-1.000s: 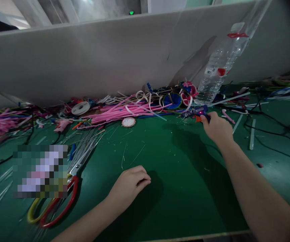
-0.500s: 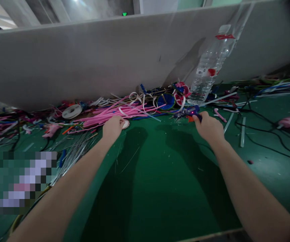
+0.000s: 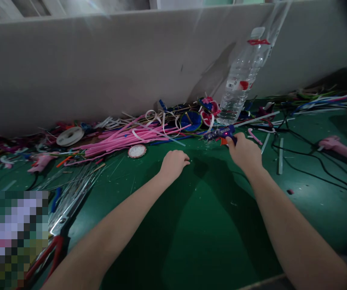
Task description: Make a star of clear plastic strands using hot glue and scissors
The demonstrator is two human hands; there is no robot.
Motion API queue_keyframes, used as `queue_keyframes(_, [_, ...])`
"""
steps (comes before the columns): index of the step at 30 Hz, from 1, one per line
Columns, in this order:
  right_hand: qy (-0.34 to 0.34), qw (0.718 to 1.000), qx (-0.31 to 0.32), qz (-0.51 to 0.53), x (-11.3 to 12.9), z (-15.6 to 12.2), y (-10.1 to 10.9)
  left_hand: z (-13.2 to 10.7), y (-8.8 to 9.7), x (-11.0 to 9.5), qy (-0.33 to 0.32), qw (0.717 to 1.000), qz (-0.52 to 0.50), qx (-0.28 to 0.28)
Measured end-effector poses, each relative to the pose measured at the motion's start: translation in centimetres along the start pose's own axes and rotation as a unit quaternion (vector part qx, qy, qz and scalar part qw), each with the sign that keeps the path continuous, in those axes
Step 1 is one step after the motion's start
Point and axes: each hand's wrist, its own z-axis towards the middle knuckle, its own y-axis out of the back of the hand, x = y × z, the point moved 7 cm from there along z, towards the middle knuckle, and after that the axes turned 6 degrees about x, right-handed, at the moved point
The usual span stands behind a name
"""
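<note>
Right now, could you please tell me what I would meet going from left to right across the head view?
Pink glue gun, white spool, round white disc, left hand, dark glue gun, right hand, clear stick, second pink glue gun.

Glue gun (image 3: 225,132), partly hidden behind the right hand (image 3: 246,154)

Green flat-topped wkbench (image 3: 327,207). Rear: heap of long pink rods (image 3: 125,139), clear plastic btl (image 3: 235,90) w/ red/white label, standing. Rnd white disc (image 3: 137,151) w/ reddish rim just in front of rods. L: metal scissors (image 3: 61,221) w/ red handle. R: pink plastic glue gun (image 3: 341,149), straight translucent stick (image 3: 280,157) nearby.
</note>
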Motion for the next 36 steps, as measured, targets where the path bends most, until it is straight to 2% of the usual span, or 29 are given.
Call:
queue_keyframes(9, [-0.014, 1.0, 0.013, 0.012, -0.1, 0.0, 0.2, 0.7, -0.8, -0.3, -0.008, 1.0, -0.012, -0.002])
queue_keyframes(17, [-0.003, 1.0, 0.023, 0.007, 0.0, -0.1, -0.1, 0.7, -1.0, -1.6, -0.019, 0.999, 0.028, -0.011])
queue_keyframes(27, [-0.009, 1.0, 0.008, 0.004, -0.2, 0.0, 0.1, 1.0, -1.2, -0.6, 0.006, 1.0, -0.009, -0.024])
queue_keyframes(36, [-0.017, 1.0, -0.005, 0.005, -0.6, 0.0, 0.1, 1.5, -1.4, -2.4, -0.013, 0.999, -0.024, -0.028])
